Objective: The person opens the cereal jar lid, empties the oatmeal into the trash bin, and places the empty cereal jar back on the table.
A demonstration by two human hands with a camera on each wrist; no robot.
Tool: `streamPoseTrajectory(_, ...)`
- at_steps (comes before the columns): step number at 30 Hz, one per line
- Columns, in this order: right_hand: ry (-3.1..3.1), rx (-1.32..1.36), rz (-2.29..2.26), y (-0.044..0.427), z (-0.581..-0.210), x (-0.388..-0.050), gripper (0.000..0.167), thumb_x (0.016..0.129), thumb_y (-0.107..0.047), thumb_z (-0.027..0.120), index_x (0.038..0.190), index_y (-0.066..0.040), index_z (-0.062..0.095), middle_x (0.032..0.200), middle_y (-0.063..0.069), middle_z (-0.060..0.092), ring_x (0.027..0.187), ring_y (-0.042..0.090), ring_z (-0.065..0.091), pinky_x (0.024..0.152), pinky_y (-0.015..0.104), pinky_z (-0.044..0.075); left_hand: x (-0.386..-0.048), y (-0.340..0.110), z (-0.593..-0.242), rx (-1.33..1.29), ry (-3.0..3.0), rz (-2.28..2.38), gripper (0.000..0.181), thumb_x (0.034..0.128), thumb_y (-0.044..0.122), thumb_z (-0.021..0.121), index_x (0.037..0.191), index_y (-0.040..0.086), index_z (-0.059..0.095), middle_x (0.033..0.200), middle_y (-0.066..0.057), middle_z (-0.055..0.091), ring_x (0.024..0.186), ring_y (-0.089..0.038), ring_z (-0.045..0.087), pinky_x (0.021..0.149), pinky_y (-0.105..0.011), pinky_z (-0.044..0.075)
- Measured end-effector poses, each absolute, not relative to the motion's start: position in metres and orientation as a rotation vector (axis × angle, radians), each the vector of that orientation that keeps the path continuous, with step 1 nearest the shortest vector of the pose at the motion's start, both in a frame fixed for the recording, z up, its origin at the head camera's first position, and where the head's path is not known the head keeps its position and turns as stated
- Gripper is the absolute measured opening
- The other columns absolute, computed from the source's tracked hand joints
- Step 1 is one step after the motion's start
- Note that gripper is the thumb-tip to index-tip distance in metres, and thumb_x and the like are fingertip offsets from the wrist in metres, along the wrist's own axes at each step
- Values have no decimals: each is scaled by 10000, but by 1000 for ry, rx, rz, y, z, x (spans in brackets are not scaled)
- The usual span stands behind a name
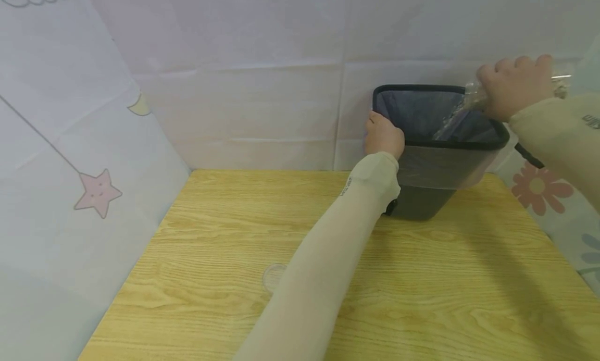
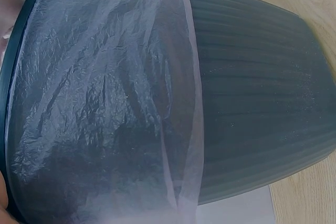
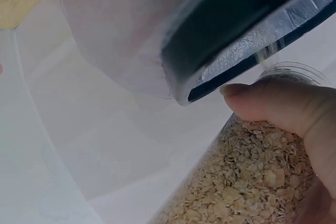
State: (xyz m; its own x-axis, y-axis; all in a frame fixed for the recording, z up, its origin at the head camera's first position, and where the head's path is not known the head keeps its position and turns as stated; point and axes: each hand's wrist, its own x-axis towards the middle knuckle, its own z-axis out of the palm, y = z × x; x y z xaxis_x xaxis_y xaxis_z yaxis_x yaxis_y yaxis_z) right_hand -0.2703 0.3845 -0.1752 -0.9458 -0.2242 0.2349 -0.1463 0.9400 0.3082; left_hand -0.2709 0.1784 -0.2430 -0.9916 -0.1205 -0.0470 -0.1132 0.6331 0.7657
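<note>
A dark bin (image 1: pixel 417 204) stands at the back right of the wooden table, tilted, with a translucent bag (image 2: pixel 105 87) folded over its rim. My left hand (image 1: pixel 385 137) grips the rim at its left side. Over the bin's right side, my right hand (image 1: pixel 517 87) holds a clear jar (image 3: pixel 275 69) near its mouth, tipped toward the opening. Oat flakes (image 3: pixel 236 182) fill much of the jar in the right wrist view. From its mouth a stream of flakes (image 1: pixel 450 122) falls into the bagged bin. The bottom inside the bin is hidden.
A clear round disc, perhaps a lid (image 1: pixel 273 277), lies on the wooden table (image 1: pixel 211 236), partly behind my left forearm. White sheeting (image 1: pixel 262 111) with printed shapes rises behind the table and along both sides. A black handle-like piece (image 1: pixel 529 156) juts out at the bin's right.
</note>
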Motion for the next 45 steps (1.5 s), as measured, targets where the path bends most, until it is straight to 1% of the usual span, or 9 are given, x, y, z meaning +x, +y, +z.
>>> streamPoseTrajectory(3,-2834,288,-408,384,-175,-271,582,703,-88,734,1127,114,391,992,390,471,897,585,449,843,758,275,-271,179,-243,203,-2828,-1324,629,990,271,535,1539,161,248,1445,46,400,1021,-176,596,852,-275,490)
streamPoseTrajectory(10,-2839,296,-428,383,-174,-270,593,713,-82,721,1163,115,389,986,384,476,886,577,457,825,742,291,-271,180,-243,210,-2832,-1314,623,988,277,537,1534,165,258,1437,52,405,970,-182,603,830,-279,497)
streamPoseTrajectory(14,-2832,307,-439,382,-174,-269,568,702,-59,710,1138,117,392,963,381,483,869,574,460,818,742,292,-271,180,-242,214,-2828,-1321,620,989,272,533,1534,165,257,1437,48,405,995,-179,599,843,-277,492)
streamPoseTrajectory(21,-2856,307,-476,383,-171,-269,514,754,-31,645,1167,121,380,966,377,477,876,563,453,839,739,280,-269,181,-241,210,-2842,-1301,623,991,277,532,1538,173,252,1436,52,404,952,-180,603,819,-278,499)
streamPoseTrajectory(27,-2850,312,-481,385,-173,-268,462,764,-24,635,1137,109,396,951,366,491,856,556,459,808,724,291,-269,182,-242,208,-2846,-1292,624,990,280,536,1538,173,258,1421,49,417,971,-176,600,830,-276,498)
streamPoseTrajectory(30,-2842,316,-479,386,-174,-268,430,753,-21,644,1098,101,418,910,347,507,826,541,465,783,716,301,-269,182,-242,208,-2845,-1299,623,990,278,535,1538,172,258,1421,48,416,974,-178,600,829,-277,499)
streamPoseTrajectory(35,-2846,316,-509,385,-172,-268,423,739,-15,669,1073,99,435,874,329,518,819,535,467,792,724,303,-269,182,-242,209,-2841,-1316,624,991,276,535,1538,171,253,1434,50,405,986,-177,600,841,-276,496)
streamPoseTrajectory(42,-2834,319,-533,384,-172,-267,504,705,-30,719,1099,99,433,897,343,517,825,544,473,789,724,315,-267,182,-241,190,-2859,-1272,633,993,290,535,1541,157,248,1432,44,407,945,-165,606,825,-269,501)
streamPoseTrajectory(45,-2830,323,-526,384,-172,-267,490,704,-15,707,1097,95,436,885,338,516,807,537,473,781,723,317,-267,183,-241,192,-2863,-1253,632,992,295,534,1540,154,252,1423,43,413,921,-162,607,810,-268,505)
